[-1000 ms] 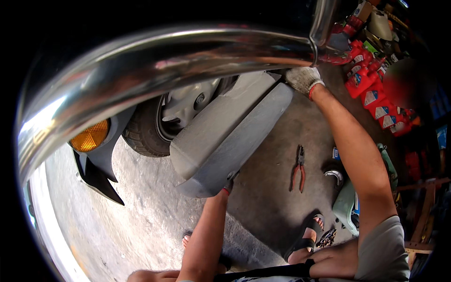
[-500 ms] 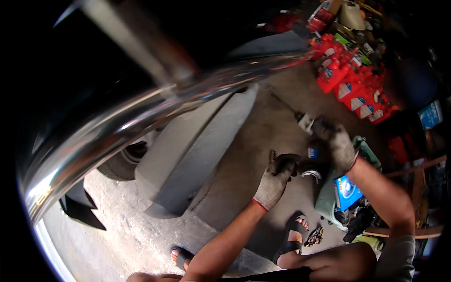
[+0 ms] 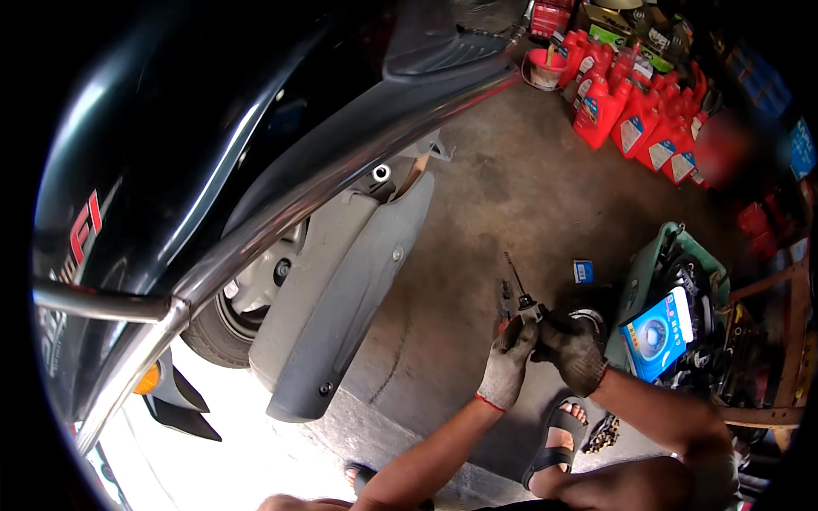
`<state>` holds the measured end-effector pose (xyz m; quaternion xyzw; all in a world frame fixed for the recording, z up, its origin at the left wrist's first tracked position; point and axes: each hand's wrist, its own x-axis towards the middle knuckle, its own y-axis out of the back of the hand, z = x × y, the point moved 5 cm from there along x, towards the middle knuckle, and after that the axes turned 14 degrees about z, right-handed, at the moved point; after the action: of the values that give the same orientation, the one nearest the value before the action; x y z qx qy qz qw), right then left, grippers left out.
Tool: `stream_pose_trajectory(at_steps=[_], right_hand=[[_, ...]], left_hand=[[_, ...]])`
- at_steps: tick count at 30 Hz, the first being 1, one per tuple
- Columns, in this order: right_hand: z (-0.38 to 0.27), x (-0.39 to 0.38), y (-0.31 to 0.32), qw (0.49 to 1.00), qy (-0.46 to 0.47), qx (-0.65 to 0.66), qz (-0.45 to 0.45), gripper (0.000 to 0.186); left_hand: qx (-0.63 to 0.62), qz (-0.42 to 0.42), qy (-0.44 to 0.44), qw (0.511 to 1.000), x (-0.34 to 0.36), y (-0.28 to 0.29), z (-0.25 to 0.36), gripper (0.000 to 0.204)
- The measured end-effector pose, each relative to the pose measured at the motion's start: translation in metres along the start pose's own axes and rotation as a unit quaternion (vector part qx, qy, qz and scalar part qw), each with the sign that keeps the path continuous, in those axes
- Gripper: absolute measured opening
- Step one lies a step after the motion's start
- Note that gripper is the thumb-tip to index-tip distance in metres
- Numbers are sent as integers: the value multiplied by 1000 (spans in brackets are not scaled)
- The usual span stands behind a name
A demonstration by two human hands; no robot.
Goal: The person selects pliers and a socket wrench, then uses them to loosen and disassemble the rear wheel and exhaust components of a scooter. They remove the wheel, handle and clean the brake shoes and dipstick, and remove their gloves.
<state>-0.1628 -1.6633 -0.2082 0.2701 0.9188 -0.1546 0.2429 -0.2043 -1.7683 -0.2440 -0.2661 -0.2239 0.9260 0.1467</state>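
Note:
My left hand (image 3: 504, 370), in a pale knit glove with red cuff, grips a small metal tool (image 3: 527, 308) with a long thin shaft pointing up and away from me. My right hand (image 3: 573, 358), in a dirtier glove, is closed on the same tool; its fingertips are partly hidden. Pliers (image 3: 506, 294) lie on the floor just beyond, partly covered. To the left stands a dark scooter (image 3: 153, 128) with a chrome tube guard (image 3: 256, 243), a grey exhaust cover (image 3: 349, 332) and a wheel (image 3: 217, 341) behind it.
A green crate (image 3: 641, 268) full of parts and a blue box (image 3: 652, 336) is at right. Red jugs (image 3: 596, 115) and a pink bucket (image 3: 543, 72) stand at back. A small blue packet (image 3: 584, 271), the concrete floor (image 3: 477, 187) and my sandalled foot (image 3: 558, 439) show below.
Both hands have left the exhaust cover and come together at lower centre-right around the tool. The view has shifted, showing more of the scooter's dark body.

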Motion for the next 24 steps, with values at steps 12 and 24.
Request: stream_pose_trajectory(at_steps=[12, 24], right_hand=[[1, 3, 53, 993, 15, -110, -34, 19], [-149, -9, 165, 827, 420, -367, 71, 19]], left_hand=[[316, -37, -285, 904, 19, -33, -5, 39], [-85, 15, 89, 992, 90, -53, -66, 32]])
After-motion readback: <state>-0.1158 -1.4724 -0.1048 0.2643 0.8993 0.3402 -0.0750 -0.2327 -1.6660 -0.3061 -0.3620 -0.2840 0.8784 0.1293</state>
